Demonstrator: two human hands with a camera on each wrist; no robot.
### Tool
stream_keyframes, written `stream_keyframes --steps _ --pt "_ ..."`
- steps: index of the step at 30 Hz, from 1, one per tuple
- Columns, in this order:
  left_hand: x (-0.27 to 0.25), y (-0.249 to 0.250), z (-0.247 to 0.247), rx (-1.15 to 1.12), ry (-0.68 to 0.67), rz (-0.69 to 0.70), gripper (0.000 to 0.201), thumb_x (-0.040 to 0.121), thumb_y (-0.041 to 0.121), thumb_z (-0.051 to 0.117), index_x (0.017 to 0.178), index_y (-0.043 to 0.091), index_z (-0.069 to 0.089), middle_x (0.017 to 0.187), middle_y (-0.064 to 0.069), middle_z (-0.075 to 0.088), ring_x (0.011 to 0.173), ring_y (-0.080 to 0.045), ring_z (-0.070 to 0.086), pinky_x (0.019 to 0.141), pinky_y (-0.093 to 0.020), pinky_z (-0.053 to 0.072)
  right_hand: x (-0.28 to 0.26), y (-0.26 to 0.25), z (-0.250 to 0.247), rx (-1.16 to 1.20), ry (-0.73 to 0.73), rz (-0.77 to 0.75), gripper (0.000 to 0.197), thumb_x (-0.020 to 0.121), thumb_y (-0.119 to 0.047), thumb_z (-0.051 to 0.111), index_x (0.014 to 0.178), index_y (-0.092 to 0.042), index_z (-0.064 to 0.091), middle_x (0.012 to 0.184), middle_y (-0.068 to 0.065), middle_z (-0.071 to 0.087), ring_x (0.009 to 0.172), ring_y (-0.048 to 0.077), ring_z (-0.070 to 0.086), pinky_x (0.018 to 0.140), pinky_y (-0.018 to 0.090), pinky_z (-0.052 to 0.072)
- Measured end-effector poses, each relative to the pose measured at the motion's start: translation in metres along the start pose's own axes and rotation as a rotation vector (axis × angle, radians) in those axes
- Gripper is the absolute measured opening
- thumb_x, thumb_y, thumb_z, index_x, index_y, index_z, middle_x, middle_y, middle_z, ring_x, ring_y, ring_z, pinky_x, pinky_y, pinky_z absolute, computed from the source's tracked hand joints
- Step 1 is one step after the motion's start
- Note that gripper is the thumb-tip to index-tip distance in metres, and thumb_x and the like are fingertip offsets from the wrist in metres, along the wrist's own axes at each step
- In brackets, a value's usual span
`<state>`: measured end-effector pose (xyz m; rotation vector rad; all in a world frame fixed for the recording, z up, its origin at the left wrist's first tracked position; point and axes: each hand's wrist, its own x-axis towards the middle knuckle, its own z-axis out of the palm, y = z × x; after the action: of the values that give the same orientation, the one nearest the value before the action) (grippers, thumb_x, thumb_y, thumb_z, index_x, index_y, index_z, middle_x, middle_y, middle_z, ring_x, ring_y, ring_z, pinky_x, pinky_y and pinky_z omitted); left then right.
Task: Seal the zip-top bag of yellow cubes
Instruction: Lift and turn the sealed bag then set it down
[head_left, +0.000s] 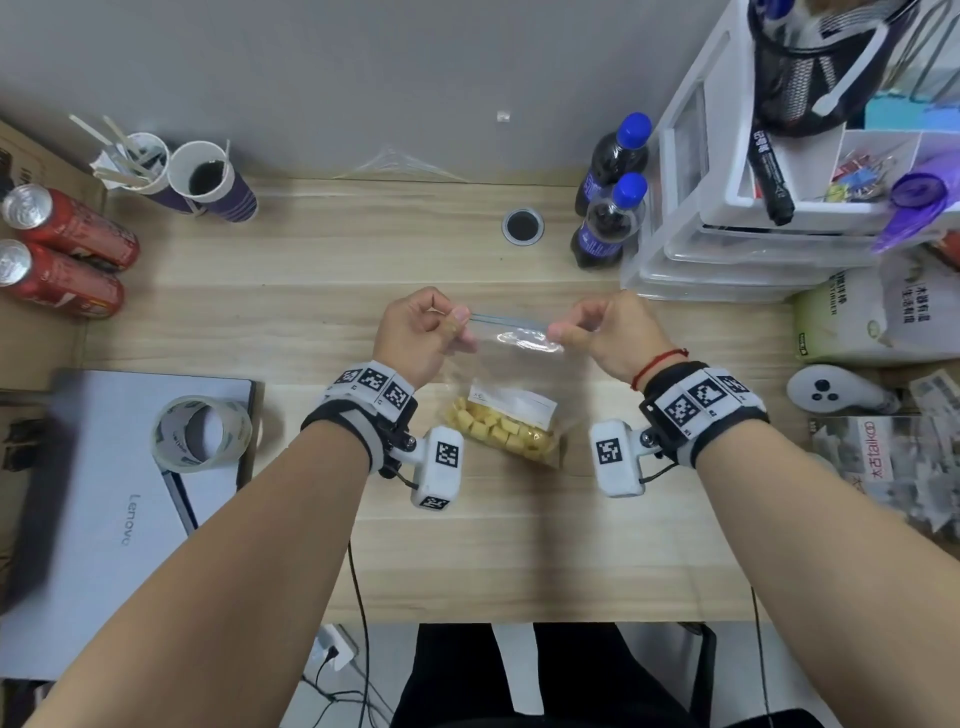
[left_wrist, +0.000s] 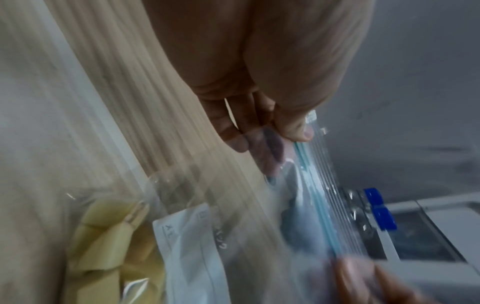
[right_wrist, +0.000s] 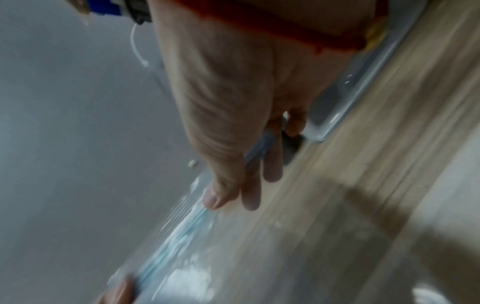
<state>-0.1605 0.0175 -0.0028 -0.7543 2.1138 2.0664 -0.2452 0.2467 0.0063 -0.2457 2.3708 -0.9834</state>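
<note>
Zip-top bag (head_left: 506, 395) held up by its top edge over the wooden desk (head_left: 311, 322), yellow cubes (head_left: 501, 434) heaped at its bottom.

The left hand (head_left: 421, 332) pinches the left end of the blue zip strip (head_left: 509, 321) between thumb and fingers; the right hand (head_left: 602, 330) pinches the right end likewise. Beyond the bag stand two blue-capped bottles (head_left: 613, 197); a tape roll (head_left: 200, 434) sits on a laptop (head_left: 109, 514) to the left, with red cans (head_left: 62, 249) farther left.
</note>
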Motion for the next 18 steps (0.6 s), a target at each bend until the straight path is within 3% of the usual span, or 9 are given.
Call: stream_keyframes --steps 3,4,5,7,9,12,14,16,18 --pt "0.002 -0.004 -0.009 -0.063 0.045 -0.055 0.014 0.091 0.021 0.064 0.083 0.011 0.058 0.068 -0.001 0.073 0.069 -0.018 0.072 0.062 -0.022 0.050 -0.010 0.016 -0.009 0.310 -0.080 0.144 0.043 0.076 -0.024 0.079 0.113 -0.008 0.061 0.099 -0.001 0.070 0.095 0.012 0.066 0.087 0.022 0.049" --pt "0.002 -0.010 -0.013 -0.016 0.025 -0.102 0.020 0.087 0.034 0.068 0.089 0.015 0.062 0.081 -0.002 0.076 0.081 -0.016 0.073 0.071 -0.026 0.051 -0.015 0.021 -0.005 0.322 -0.150 0.189 0.040 0.078 -0.022 0.078 0.111 -0.007 0.060 0.100 -0.002 0.069 0.096 0.012 0.065 0.083 0.015 0.048" --pt "0.002 -0.018 -0.017 0.061 -0.020 -0.160 0.039 0.079 0.049 0.072 0.101 0.018 0.065 0.098 -0.001 0.076 0.095 -0.015 0.070 0.083 -0.031 0.050 -0.019 0.023 0.003 0.296 -0.238 0.208 0.036 0.079 -0.022 0.077 0.108 -0.007 0.063 0.100 -0.002 0.068 0.095 0.010 0.065 0.081 0.011 0.048" --pt "-0.004 -0.033 -0.017 0.262 -0.153 -0.279 0.071 0.066 0.065 0.073 0.120 0.021 0.061 0.120 0.003 0.068 0.110 -0.014 0.063 0.098 -0.038 0.046 -0.024 0.035 0.026 0.219 -0.355 0.212 0.026 0.078 -0.027 0.078 0.098 -0.011 0.071 0.099 -0.002 0.071 0.091 0.009 0.065 0.088 0.018 0.050" --pt "-0.015 -0.044 -0.010 0.439 -0.262 -0.292 0.061 0.077 0.054 0.071 0.124 0.018 0.060 0.121 0.001 0.065 0.108 -0.015 0.062 0.098 -0.034 0.045 -0.027 0.045 0.046 0.229 -0.292 0.228 0.013 0.081 -0.029 0.075 0.081 -0.015 0.074 0.089 -0.004 0.073 0.084 0.007 0.065 0.092 0.028 0.048" --pt "-0.025 -0.055 -0.002 0.390 -0.146 -0.265 0.031 0.090 0.036 0.062 0.109 0.012 0.070 0.105 -0.012 0.073 0.088 -0.021 0.071 0.080 -0.028 0.057 -0.030 0.054 0.061 0.362 -0.125 0.298 0.031 0.090 -0.025 0.065 0.059 -0.023 0.070 0.060 -0.012 0.069 0.067 0.010 0.063 0.076 0.031 0.050" --pt "-0.029 -0.056 -0.001 0.258 -0.049 -0.286 0.019 0.091 0.030 0.063 0.099 0.016 0.072 0.093 -0.012 0.075 0.076 -0.018 0.072 0.073 -0.029 0.060 -0.031 0.055 0.065 0.454 -0.083 0.277 0.029 0.090 -0.023 0.065 0.062 -0.022 0.073 0.064 -0.005 0.071 0.068 0.021 0.062 0.073 0.038 0.053" --pt "-0.025 -0.053 -0.002 0.177 -0.003 -0.251 0.010 0.090 0.027 0.065 0.097 0.023 0.072 0.094 -0.003 0.075 0.080 -0.010 0.071 0.076 -0.025 0.057 -0.028 0.047 0.060 0.488 -0.018 0.207 0.020 0.089 -0.019 0.066 0.071 -0.014 0.074 0.075 0.007 0.072 0.072 0.022 0.064 0.079 0.040 0.054" --pt "-0.021 -0.042 -0.006 0.125 0.021 -0.161 0.008 0.089 0.024 0.067 0.093 0.021 0.073 0.090 0.004 0.075 0.078 -0.001 0.069 0.073 -0.016 0.053 -0.023 0.035 0.050 0.526 0.057 0.128 0.014 0.088 -0.015 0.066 0.084 -0.006 0.075 0.087 0.007 0.074 0.083 0.018 0.068 0.086 0.030 0.054"
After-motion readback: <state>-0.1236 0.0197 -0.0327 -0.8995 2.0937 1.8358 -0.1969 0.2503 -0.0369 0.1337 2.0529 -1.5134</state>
